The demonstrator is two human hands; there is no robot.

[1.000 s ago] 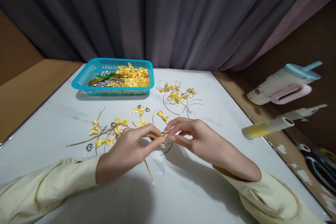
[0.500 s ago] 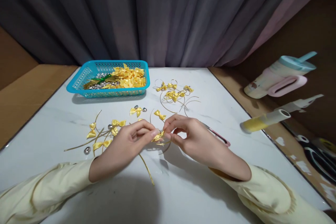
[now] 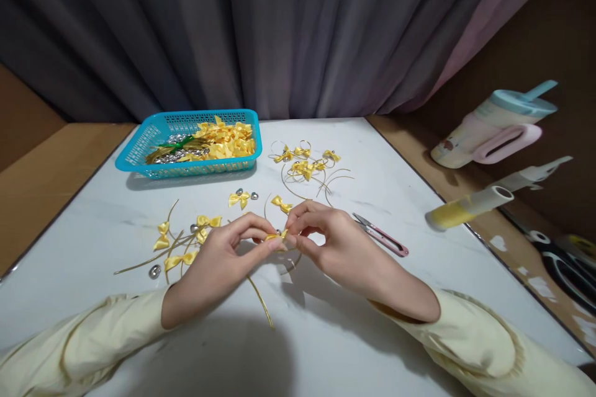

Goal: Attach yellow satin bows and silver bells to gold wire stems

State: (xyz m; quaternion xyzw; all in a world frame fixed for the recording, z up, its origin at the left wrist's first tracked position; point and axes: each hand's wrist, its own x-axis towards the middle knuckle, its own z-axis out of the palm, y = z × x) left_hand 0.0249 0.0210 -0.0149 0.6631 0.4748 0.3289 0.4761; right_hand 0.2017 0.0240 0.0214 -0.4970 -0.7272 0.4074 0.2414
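Observation:
Both hands meet over the middle of the table around a small yellow ribbon bow (image 3: 276, 237). My left hand (image 3: 230, 251) pinches the bow's left end between thumb and fingers. On the other end, my right hand (image 3: 338, 239) has its thumb and fingertips closed on the bow. A thin gold cord curves below the right fingertips; the fingers hide where it joins. Another yellow bow (image 3: 282, 203) lies just beyond the hands. Left of my left hand are several bows, gold cords (image 3: 144, 264) and a silver heart charm (image 3: 155, 271).
A blue basket (image 3: 186, 169) of yellow bows, silver pieces and gold cords stands at back left. Bows with looped cords (image 3: 305, 169) lie back centre. Pink thread snips (image 3: 384, 239) lie beside my right hand. Farther right are a tube (image 3: 465, 208), a tumbler (image 3: 493, 127) and black scissors (image 3: 559, 273).
The bow has turned slightly between my fingertips, and my right hand has shifted a little left. More of the snips now shows. The view has shifted slightly.

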